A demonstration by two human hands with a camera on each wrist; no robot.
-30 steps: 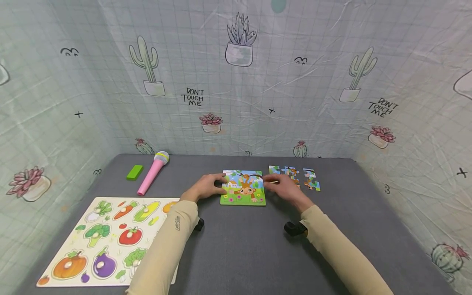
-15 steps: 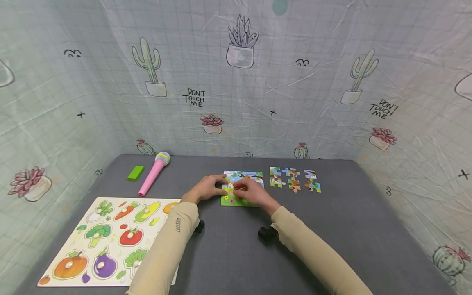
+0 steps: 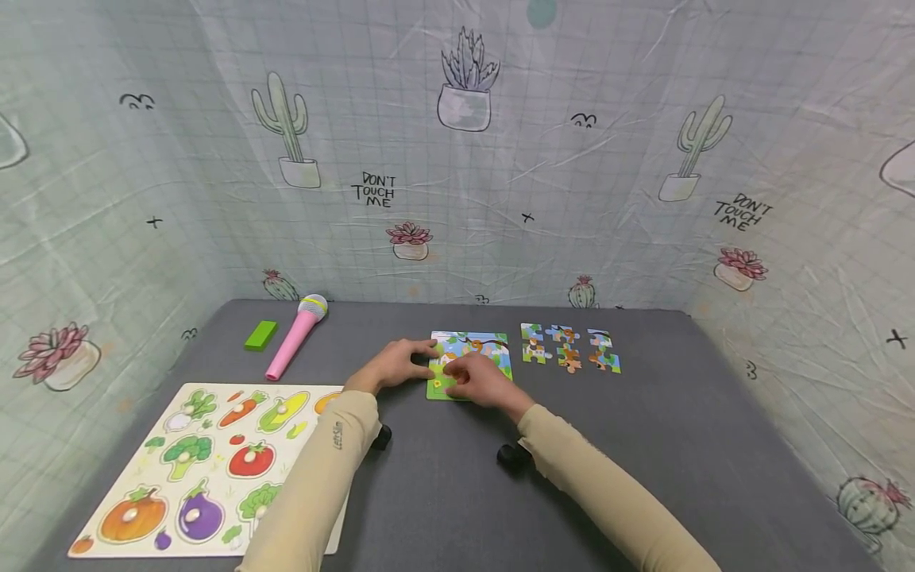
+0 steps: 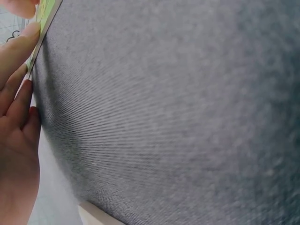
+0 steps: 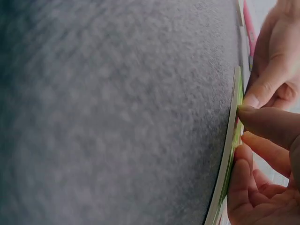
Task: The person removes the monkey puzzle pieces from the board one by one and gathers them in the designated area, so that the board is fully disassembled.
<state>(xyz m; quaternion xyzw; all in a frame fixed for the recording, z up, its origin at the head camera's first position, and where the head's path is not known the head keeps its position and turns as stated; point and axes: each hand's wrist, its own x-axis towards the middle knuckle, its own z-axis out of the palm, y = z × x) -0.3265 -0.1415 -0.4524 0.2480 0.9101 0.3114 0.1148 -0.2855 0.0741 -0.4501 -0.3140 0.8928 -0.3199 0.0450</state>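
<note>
A square puzzle board (image 3: 473,342) with a bright picture lies flat on the grey table. My left hand (image 3: 393,367) touches its left edge; in the left wrist view the thumb (image 4: 16,54) and the other fingers lie along that edge. Across the lower middle of the board reaches my right hand (image 3: 486,381), hiding much of the picture. The right wrist view shows its thumb (image 5: 269,124) and bent fingers on the board (image 5: 224,183), tips apart, nothing visible between them. Loose puzzle pieces (image 3: 569,357) lie right of the board.
A vegetable board (image 3: 221,508) covers the front left of the table, partly under the left sleeve. Behind it are a pink toy microphone (image 3: 291,343) and a green block (image 3: 260,335). A patterned cloth (image 3: 543,183) encloses the back and sides.
My right hand has gone left from the board's right edge to its lower middle, uncovering loose pieces, then slightly further left and down. My left hand has stayed at the left edge.
</note>
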